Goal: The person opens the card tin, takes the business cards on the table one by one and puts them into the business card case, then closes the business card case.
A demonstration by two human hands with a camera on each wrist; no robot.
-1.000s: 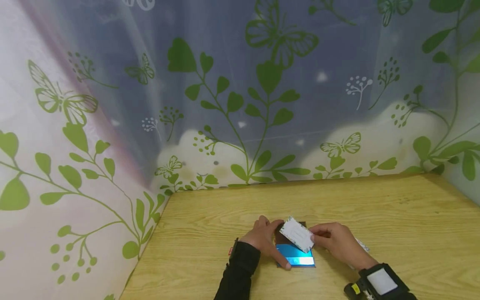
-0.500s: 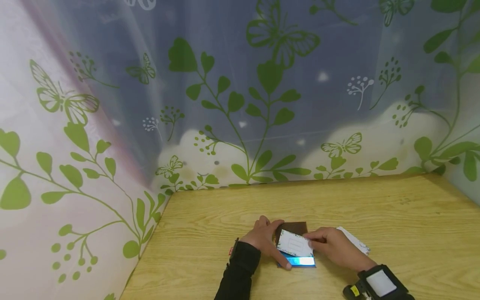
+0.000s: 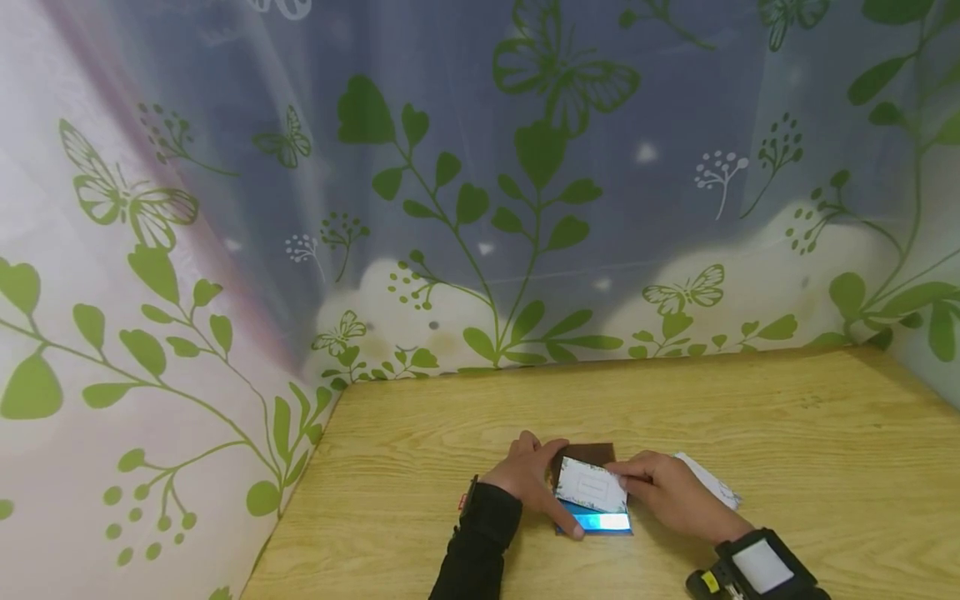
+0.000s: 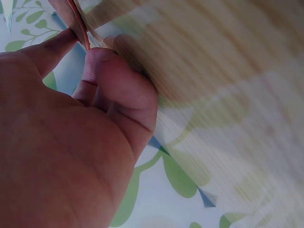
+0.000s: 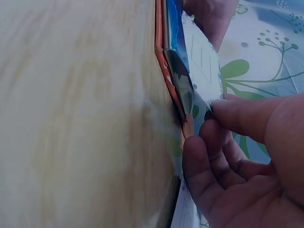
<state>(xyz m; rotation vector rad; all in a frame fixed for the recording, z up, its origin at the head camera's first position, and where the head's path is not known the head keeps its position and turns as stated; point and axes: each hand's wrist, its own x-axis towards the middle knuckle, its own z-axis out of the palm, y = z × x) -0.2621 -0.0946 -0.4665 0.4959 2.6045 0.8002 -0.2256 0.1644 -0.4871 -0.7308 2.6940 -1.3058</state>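
A small white card [image 3: 592, 484] with a leafy border lies slanted over a flat brown wallet-like holder [image 3: 592, 452] with a shiny blue lower part [image 3: 600, 522]. My right hand [image 3: 667, 492] pinches the card's right end between thumb and fingers, also visible in the right wrist view, where the card [image 5: 202, 57] leans at the blue pocket's opening. Along the holder's left side my left hand [image 3: 528, 482] grips it, thumb at the lower left corner and index finger at the top edge. In the left wrist view that hand [image 4: 71, 128] has its fingers curled by the holder's thin brown edge [image 4: 78, 21].
A second white card or stack of cards [image 3: 708, 481] lies on the wooden table [image 3: 420, 467], just beyond my right hand. Curtains [image 3: 450, 208] printed with leaves and butterflies hang along the table's back and sides.
My right hand has brought the card lower and turned it flatter over the blue part, with only a slight shift in the last half second. The left hand stays in place.
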